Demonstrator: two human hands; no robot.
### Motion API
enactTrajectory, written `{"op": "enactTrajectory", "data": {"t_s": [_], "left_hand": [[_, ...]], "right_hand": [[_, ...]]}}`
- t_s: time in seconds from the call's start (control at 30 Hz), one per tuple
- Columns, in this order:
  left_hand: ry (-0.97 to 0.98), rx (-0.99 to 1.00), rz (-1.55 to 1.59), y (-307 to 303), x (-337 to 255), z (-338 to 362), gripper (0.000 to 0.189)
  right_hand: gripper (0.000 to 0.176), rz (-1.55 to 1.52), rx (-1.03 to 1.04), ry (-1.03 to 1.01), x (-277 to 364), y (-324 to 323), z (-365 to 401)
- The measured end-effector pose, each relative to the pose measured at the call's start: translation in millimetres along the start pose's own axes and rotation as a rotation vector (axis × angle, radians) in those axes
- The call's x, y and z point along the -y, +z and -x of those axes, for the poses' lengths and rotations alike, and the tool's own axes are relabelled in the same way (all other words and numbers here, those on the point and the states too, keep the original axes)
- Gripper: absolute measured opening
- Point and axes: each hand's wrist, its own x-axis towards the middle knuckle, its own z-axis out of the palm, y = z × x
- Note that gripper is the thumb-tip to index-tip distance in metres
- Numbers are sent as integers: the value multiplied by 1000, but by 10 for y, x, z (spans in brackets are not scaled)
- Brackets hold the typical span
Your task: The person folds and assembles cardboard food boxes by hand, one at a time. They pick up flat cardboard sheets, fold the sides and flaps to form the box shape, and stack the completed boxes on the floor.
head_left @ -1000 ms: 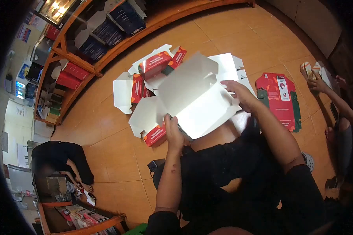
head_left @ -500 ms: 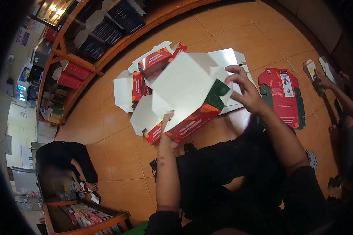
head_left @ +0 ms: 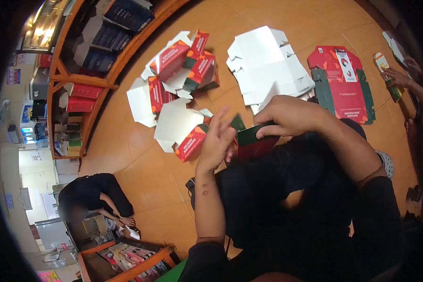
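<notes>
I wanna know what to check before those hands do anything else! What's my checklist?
1. Right hand gripping the held red-and-green carton: ok, thumb and fingers are on its green edge.
2. Left hand gripping it too: cannot tell, its fingers are blurred.
3. Held carton's flaps all tucked in: not ok, a green flap sticks out beside the left hand.
4. Stacked white-side-up cartons on the floor: ok, they lie flat.
5. Flat red carton lying printed side up: ok.
6. Partly folded cartons on the left all closed: not ok, white flaps stand open.
</notes>
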Motion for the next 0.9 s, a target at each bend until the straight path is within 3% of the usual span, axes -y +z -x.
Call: {"op": "enactTrajectory", "data": {"t_s": [0.07,0.13,0.2,0.3,0.47,0.57,0.63,0.7,0.9], "left_hand": [[-35,3,50,-4,154,-53,30],[12,-34,215,-8,153,-78,18],[116,-41,272,-73,196,-110,16],[193,-2,227,-15,217,-103,18],[274,-17,-55,103,155,2,23],[309,-35,-8,93,179,1,23],[420,-95,198,45,206,-61,27],[442,-73,199,35,227,-99,28],[459,16,212,34,257,-97,26]], "right_hand": [[30,-154,196,99,-42,29,9],[37,-302,168,111,-269,26,12],[41,-623,228,335,-393,7,27],[42,-583,347,485,-379,-40,-41],[37,-588,379,409,-311,26,-17],[33,-616,371,320,-217,-133,24],[32,-607,360,275,-238,-186,27],[33,-551,212,261,-309,-177,17],[32,-471,275,320,-243,-246,15]]}}
